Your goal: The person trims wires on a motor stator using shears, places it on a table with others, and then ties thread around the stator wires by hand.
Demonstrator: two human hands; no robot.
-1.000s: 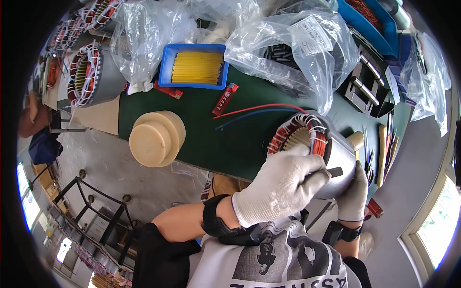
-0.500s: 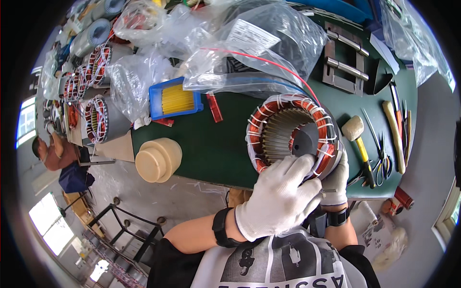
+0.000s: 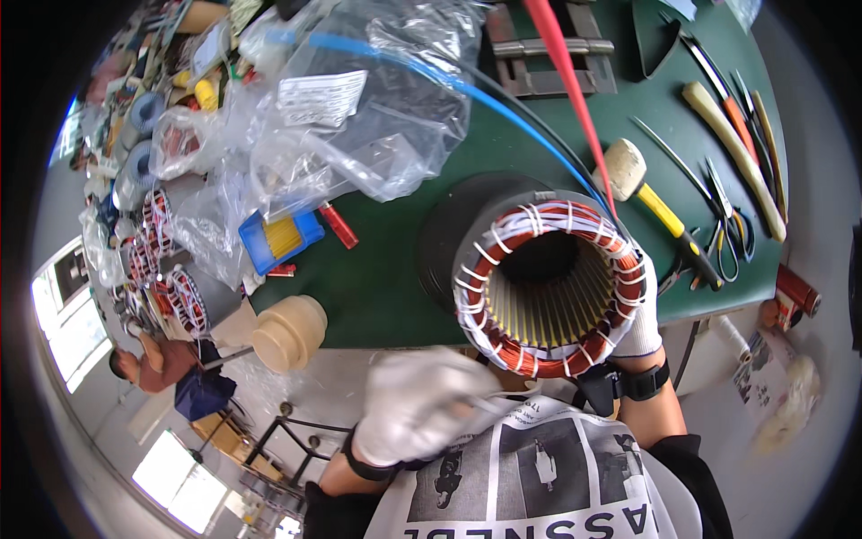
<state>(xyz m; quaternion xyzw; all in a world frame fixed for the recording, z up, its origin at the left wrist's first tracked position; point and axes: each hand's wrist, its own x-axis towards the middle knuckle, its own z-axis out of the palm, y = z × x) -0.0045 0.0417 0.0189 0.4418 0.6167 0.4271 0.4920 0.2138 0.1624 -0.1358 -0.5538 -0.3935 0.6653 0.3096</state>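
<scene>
A motor stator (image 3: 546,286) with copper windings tied in white cord stands on its end at the near edge of the green bench (image 3: 395,269), its bore facing me. My right hand (image 3: 643,314), in a white glove, holds its right side from behind. My left hand (image 3: 415,404), also gloved and blurred, is off the stator below the bench edge, closed on a thin white cord or tool (image 3: 489,404) that I cannot make out clearly. Red (image 3: 566,90), blue (image 3: 467,85) and black leads run from the stator toward the back.
A yellow-handled mallet (image 3: 646,193), scissors (image 3: 729,225) and several hand tools lie to the right. Clear plastic bags (image 3: 359,117), a blue tray of yellow strips (image 3: 280,240), a cream round block (image 3: 289,332) and more stators (image 3: 184,301) sit to the left. A person (image 3: 153,364) sits below left.
The view has swung so the stator's bore faces me. My left hand has come off the stator's rim and dropped toward my body; my right hand still holds the stator.
</scene>
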